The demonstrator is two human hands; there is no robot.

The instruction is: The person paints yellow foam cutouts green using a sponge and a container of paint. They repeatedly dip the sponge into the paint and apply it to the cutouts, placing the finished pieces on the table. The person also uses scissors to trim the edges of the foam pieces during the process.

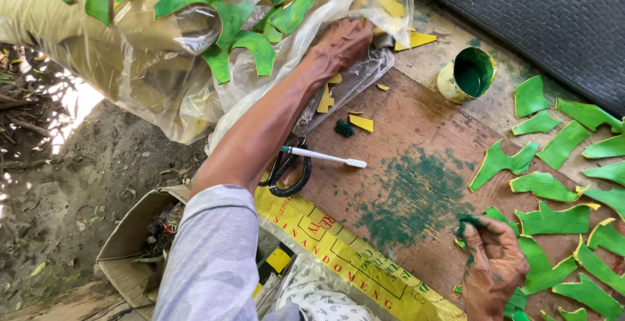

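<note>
Plastic bag, clear and large, upper left, holding yellow and green-painted cutouts; its mouth lies on the board. Board, brown wood, smeared green at its middle. Mat, black and ribbed, upper right. Sack, yellow with red lettering, along the board's near edge. Carton, brown and open, on the dirt at lower left. Painted pieces, green with yellow edges, spread flat at right. Left hand reaches into the bag's mouth, fingers curled among the plastic; what it grips cannot be told. Right hand pinches a green-soaked dauber, just beside the painted pieces. Step, by judgement: fetching the next blank; the next move calls for one piece drawn clear. Can, green paint inside. Scissors, black. Toothbrush, white.
</note>
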